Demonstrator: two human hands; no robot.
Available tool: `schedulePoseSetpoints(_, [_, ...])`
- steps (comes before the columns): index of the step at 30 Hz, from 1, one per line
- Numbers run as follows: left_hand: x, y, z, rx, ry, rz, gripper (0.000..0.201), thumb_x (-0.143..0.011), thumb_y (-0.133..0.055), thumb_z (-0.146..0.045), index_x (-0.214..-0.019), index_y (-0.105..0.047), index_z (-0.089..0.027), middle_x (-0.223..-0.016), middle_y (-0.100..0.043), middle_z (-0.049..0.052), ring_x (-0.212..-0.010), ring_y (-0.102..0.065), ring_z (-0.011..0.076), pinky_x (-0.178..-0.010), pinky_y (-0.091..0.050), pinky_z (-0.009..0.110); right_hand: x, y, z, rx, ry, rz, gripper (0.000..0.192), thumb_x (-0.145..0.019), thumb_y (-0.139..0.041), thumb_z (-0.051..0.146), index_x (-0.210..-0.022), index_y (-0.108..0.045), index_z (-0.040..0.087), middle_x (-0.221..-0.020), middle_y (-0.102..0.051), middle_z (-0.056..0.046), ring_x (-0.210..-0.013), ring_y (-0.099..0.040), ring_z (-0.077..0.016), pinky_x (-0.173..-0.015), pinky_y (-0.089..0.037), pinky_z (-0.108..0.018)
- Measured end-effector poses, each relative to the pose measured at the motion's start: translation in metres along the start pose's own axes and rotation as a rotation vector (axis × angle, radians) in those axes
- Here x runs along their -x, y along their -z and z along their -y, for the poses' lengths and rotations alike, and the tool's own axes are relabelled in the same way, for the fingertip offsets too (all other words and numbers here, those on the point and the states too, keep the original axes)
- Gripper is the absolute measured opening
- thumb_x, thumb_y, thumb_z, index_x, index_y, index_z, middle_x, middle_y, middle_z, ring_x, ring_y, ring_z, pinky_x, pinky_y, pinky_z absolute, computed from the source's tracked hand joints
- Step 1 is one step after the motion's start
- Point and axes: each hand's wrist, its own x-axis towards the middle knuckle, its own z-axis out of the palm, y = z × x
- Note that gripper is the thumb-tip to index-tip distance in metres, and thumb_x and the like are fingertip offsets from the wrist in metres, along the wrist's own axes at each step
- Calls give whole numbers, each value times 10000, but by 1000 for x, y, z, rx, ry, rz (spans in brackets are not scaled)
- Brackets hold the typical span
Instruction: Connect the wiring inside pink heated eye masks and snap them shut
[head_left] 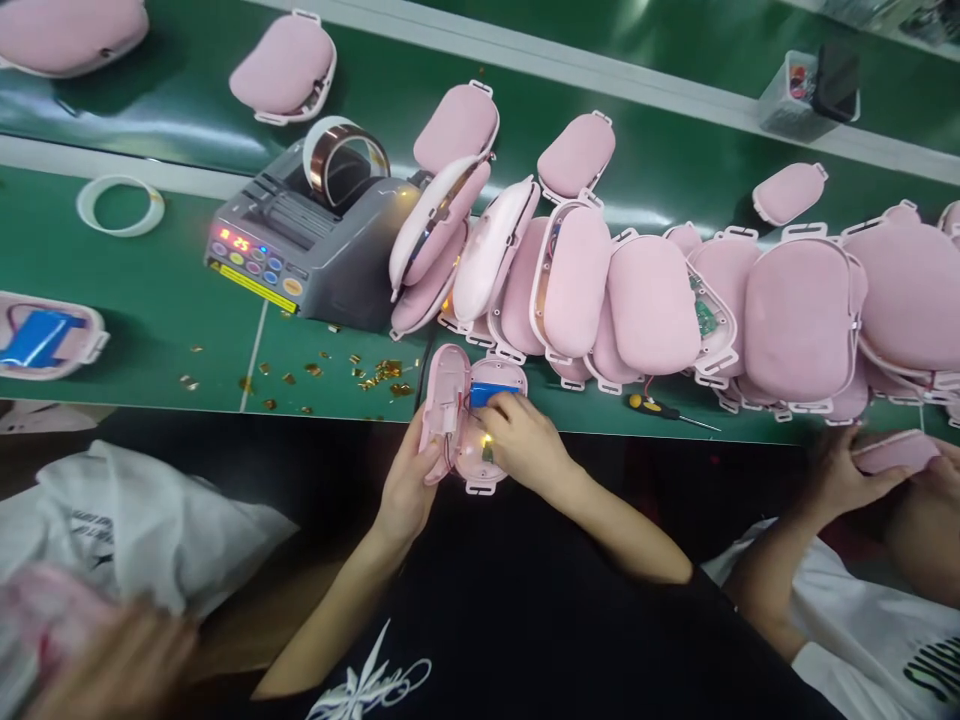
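An opened pink plastic casing (448, 380) stands unfolded at the table's front edge, its two halves side by side with thin wires between them. My left hand (409, 478) is closed around the lower end of the left half. A blue battery pack (491, 393) lies in the upper part of the right half. Over that half, my right hand (525, 440) has its fingers curled at the lower edge of the pack; what the fingertips hold is hidden. Beside them, a small board (487, 450) shows a lit yellow light.
Many pink casings (574, 280) are heaped to the right, near a screwdriver (667, 410). A grey tape dispenser (330, 240) stands left, with golden tape scraps (386, 372) before it. Co-workers' hands (844, 480) hold pink parts on both sides.
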Motion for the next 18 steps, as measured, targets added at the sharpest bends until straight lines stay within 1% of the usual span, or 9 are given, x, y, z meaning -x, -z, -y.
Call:
schedulePoseSetpoints(3, [-1,1,-2,12,-2,-10,708,-908,-746,-487,-1543,-614,-202,-1546,-692,140,-1462,-641,365,-1182,-581,465,-1,4,-3,-76,-20,-3,153,-1085,-599,192,-1114,-749,205,-1076,-741,-70,-979,-712,-187,-898,-615,-302])
schedulePoseSetpoints(5, [-2,1,-4,33,-9,-7,708,-904,-738,-506,-1525,-630,-185,-1493,-726,148,-1434,-663,372,-1173,-587,475,-1,6,-3,-108,-39,-7,165,-1107,-594,262,-1043,-738,209,-986,-736,-47,-921,-712,-177,-880,-613,-295])
schedulePoseSetpoints(6, [-3,0,-5,45,-9,-5,709,-902,-738,-513,-1518,-637,-177,-1459,-746,151,-1414,-677,372,-1163,-593,474,-1,7,-2,-113,-49,-12,179,-1113,-589,283,-1043,-736,208,-962,-734,-47,-904,-709,-182,-872,-611,-302])
schedulePoseSetpoints(7, [-4,-1,-6,56,-6,-5,706,-902,-741,-513,-1514,-642,-174,-1429,-762,152,-1393,-693,370,-1152,-600,471,-2,8,-1,-114,-56,-16,186,-1117,-581,297,-1075,-737,204,-975,-739,-57,-913,-708,-191,-877,-608,-315])
schedulePoseSetpoints(9, [-6,-1,-6,69,-4,-9,693,-907,-747,-497,-1514,-645,-178,-1412,-772,147,-1367,-710,360,-1141,-606,464,-4,11,2,-112,-49,-18,216,-1123,-557,302,-1185,-737,201,-1086,-757,-94,-991,-707,-215,-916,-596,-347])
schedulePoseSetpoints(11, [-6,-1,-6,71,-8,-14,672,-913,-753,-485,-1505,-653,-182,-1433,-763,141,-1357,-716,350,-1141,-607,457,-5,13,8,-120,-3,14,227,-1114,-566,321,-1211,-749,228,-1148,-764,-94,-1036,-698,-225,-922,-576,-360])
schedulePoseSetpoints(14, [-6,2,-4,64,-9,-15,646,-926,-754,-499,-1484,-667,-186,-1449,-756,134,-1354,-718,338,-1125,-615,433,-4,14,18,-146,60,99,225,-1093,-632,413,-1064,-784,249,-1025,-766,-53,-988,-685,-216,-875,-539,-349])
schedulePoseSetpoints(16, [-5,5,-2,29,-9,-4,651,-954,-727,-530,-1506,-649,-194,-1478,-740,135,-1381,-702,341,-1129,-612,430,-4,10,25,-159,38,135,282,-1090,-649,450,-1006,-781,216,-982,-750,-65,-979,-669,-222,-870,-515,-356])
schedulePoseSetpoints(18, [-5,7,0,-48,-27,5,679,-974,-706,-565,-1545,-614,-208,-1546,-697,136,-1440,-661,349,-1175,-584,443,-6,4,31,-185,-9,155,289,-1091,-653,425,-966,-771,193,-975,-737,-79,-989,-651,-231,-877,-495,-368])
